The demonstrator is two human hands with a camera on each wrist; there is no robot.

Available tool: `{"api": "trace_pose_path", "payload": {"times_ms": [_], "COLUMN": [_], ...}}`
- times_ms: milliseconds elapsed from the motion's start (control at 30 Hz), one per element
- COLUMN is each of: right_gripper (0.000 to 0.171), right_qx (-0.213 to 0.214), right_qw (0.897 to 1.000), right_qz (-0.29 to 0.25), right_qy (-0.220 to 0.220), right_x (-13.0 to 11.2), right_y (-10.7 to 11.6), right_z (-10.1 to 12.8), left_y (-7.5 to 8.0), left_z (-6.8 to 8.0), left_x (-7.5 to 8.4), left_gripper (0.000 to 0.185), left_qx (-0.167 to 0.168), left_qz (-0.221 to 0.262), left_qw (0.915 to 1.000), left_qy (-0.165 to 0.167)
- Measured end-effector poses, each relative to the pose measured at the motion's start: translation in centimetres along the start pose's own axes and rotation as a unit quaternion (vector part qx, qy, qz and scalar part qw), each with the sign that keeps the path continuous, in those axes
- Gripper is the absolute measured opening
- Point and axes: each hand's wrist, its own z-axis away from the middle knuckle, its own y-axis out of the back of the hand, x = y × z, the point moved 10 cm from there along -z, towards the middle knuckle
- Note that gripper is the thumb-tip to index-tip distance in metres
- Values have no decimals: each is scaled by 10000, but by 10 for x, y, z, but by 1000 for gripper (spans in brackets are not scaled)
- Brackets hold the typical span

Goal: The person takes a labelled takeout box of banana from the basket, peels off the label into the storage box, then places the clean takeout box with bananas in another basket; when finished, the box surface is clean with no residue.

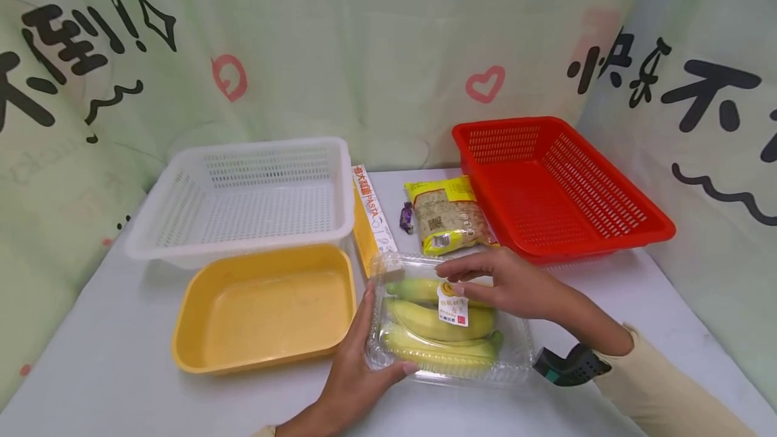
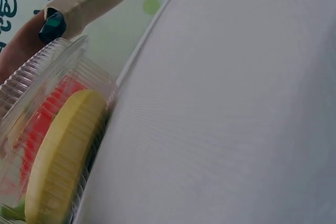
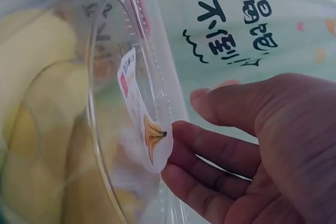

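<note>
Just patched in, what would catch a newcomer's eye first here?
Front and centre, both hands frame a clear box of bananas: the left hand grips its near-left corner, and the right hand rests fingertips on its lid. Behind it at the right, the red basket stands out, with a yellow tub at the left.

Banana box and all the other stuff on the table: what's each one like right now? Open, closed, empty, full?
banana box: lid closed, bananas inside, on the table
left hand: grips the box's near-left side
right hand: open, fingers over the lid
yellow tub: empty
white basket: empty
red basket: empty
pasta box: lying flat
snack bag: sealed, lying flat
</note>
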Motion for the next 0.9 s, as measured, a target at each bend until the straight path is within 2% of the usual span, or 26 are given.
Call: {"api": "trace_pose_path", "payload": {"times_ms": [367, 600, 900], "right_gripper": [30, 26, 24], "right_qx": [-128, -57, -21], "right_qw": [9997, 9990, 9995], "right_qz": [155, 20, 48], "right_qy": [-132, -436, -295], "right_x": [8, 17, 18], "right_y": [-6, -6, -6], "right_z": [-3, 2, -1], "left_y": [-1, -3, -1], "left_z": [0, 3, 2], "left_x": [-3, 0, 4], "left_gripper": [111, 109, 108], "left_qx": [-8, 0, -6], "left_qz": [94, 187, 166], "left_qw": [9998, 9998, 9999], "left_qy": [167, -31, -42]}}
